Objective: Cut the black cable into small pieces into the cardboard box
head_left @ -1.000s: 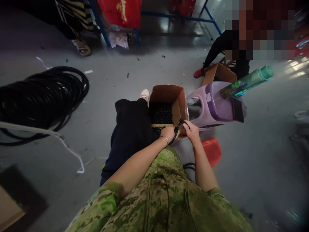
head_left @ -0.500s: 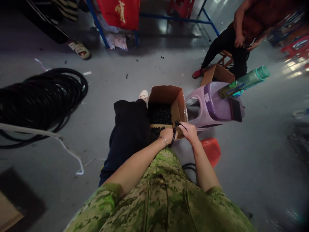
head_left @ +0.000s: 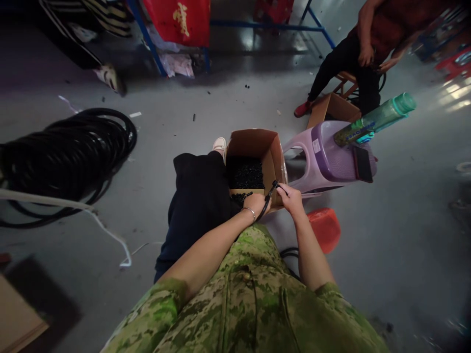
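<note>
A length of black hose (head_left: 261, 214) curves up past the wrist of my left hand (head_left: 256, 201), whose fingers are closed round it over the near edge of the cardboard box (head_left: 253, 138). My right hand (head_left: 291, 199) is closed just to the right, pinching a small dark piece (head_left: 275, 185) at the hose's upper end; its exact kind is too small to tell. Below both hands, many small black pieces (head_left: 247, 172) fill the box bottom, with more behind a cardboard flap (head_left: 246, 191) near my left hand.
A purple stool (head_left: 314, 152) stands right of the box, bearing a green bottle (head_left: 379, 120) and a dark phone (head_left: 363, 165). An orange-red plastic item (head_left: 324, 229) lies below it. Coiled black hose (head_left: 69, 157) covers the left floor. A seated co-worker (head_left: 368, 59) is at upper right.
The dark piece and hose end have shifted slightly right and the hose is straighter between my hands. At upper left, another person's foot has moved left. The view has shifted slightly.
</note>
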Tool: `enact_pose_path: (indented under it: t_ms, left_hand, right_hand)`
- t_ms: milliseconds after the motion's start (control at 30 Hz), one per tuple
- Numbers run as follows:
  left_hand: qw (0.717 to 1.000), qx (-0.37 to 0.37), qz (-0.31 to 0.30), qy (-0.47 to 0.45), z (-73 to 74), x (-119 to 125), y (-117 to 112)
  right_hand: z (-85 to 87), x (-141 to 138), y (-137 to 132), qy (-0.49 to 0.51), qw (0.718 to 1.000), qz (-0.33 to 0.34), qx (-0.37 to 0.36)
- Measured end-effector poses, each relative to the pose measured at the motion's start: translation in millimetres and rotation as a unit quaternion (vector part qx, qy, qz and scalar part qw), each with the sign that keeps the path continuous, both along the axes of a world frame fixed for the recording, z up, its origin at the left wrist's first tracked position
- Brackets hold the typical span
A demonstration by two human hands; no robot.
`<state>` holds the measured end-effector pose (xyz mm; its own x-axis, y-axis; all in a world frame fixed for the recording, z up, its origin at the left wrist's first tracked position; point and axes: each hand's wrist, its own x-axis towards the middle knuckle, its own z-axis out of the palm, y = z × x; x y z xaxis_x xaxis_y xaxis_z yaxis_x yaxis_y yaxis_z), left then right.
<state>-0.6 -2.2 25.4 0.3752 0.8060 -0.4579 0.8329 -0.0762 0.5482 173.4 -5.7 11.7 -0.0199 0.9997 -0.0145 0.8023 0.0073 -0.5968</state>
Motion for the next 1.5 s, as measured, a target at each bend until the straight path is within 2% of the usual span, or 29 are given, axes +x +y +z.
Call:
enact_pose_path:
  t_ms: [167,433,567,733,1033,1133,1333,1500]
  left_hand:
    - [1.000,-0.013,-0.004,-0.015,2.3,-0.1,0.9]
    - [1.000,-0.015,-0.002,-0.013,-6.8,1.9,-0.8]
    - [1.000,-0.025,-0.003,-0.007,-4.0,1.9,-0.2]
    - [0.999,-0.043,-0.010,0.007,0.8,1.5,1.4]
    - [0.999,-0.035,0.003,-0.004,-7.9,2.6,2.1]
    - [1.000,-0.029,0.001,0.001,-5.5,1.7,2.2]
    - [1.000,-0.031,-0.001,0.007,1.2,1.3,2.9]
    - [0.999,-0.036,-0.003,0.013,0.3,1.8,2.6]
  right_hand:
    - [-0.9,3.7,-1.9,0.012,1.000,0.002,-0.007]
    - [9.5,2.4,1.1,-0.046,0.995,0.088,-0.010]
    - [15.0,-1.0,4.5,-0.086,0.991,0.101,-0.017]
    - [16.0,-7.8,4.3,-0.132,0.987,0.084,-0.044]
    - [19.5,-14.9,1.0,-0.189,0.978,0.008,-0.083]
    - [15.8,-13.0,-0.4,-0.179,0.979,-0.011,-0.093]
    - [4.4,-6.2,-4.2,-0.092,0.992,-0.026,-0.084]
    - [11.9,-9.4,-5.7,-0.130,0.988,-0.006,-0.084]
